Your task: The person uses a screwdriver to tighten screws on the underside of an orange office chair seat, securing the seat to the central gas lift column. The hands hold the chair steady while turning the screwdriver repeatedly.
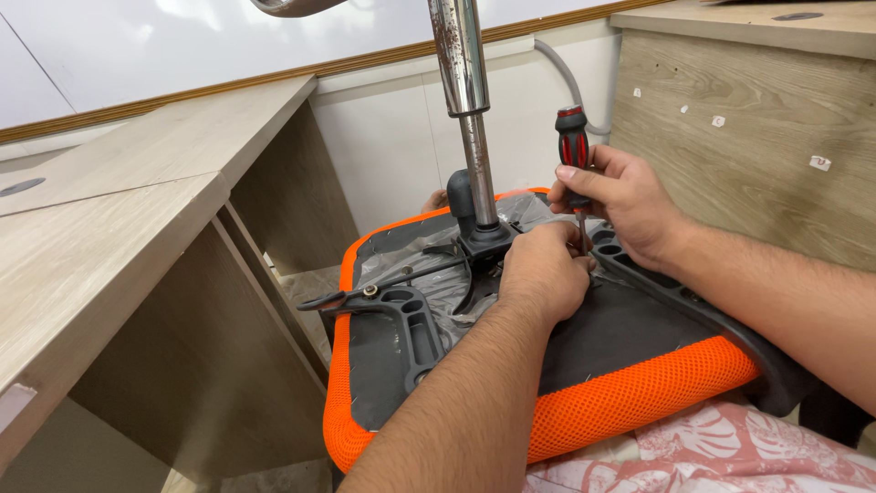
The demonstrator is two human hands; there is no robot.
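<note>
One upturned orange office chair seat [630, 393] is propped on the lap. At its centre the chrome gas column [461, 64] stands upright. Beside the column, the right hand [620, 201] is closed around a red-black screwdriver [573, 151]; the left hand [543, 274] is curled at its tip, contents hidden. Shaft is best kept vertical, pressure firm.

2 bare forearms, no sleeves; pink leaf-print garment [730, 447] over lap.
</note>
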